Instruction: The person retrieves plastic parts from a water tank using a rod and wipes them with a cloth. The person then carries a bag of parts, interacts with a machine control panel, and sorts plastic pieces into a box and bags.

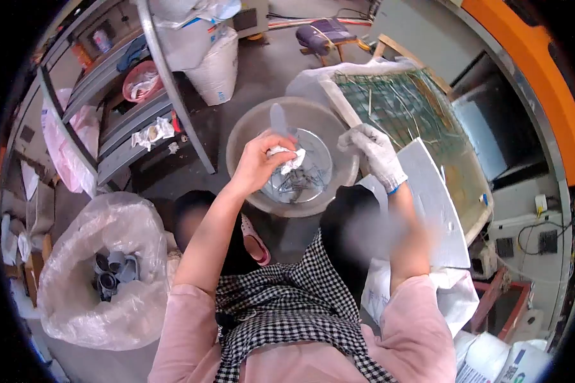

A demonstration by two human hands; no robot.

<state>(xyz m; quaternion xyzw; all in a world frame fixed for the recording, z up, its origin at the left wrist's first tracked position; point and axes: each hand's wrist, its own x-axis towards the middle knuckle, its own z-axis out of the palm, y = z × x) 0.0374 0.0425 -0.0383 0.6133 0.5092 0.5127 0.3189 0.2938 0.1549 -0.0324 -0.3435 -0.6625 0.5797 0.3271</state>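
My bare left hand is closed over the basin, gripping a crumpled white cloth. A pale, translucent flat piece sticks up just beyond its fingers; whether the hand holds it too is unclear. Over the basin's right side is my right hand, in a whitish glove, with its fingers bent together; anything between them is too small to make out. Below both hands stands a round grey basin with a clear round container and thin dark pieces inside.
A plastic-lined bag with grey pipe fittings stands at the left. Metal steps rise at the upper left, near a white sack. On the right are a green-netted tub and a grey board.
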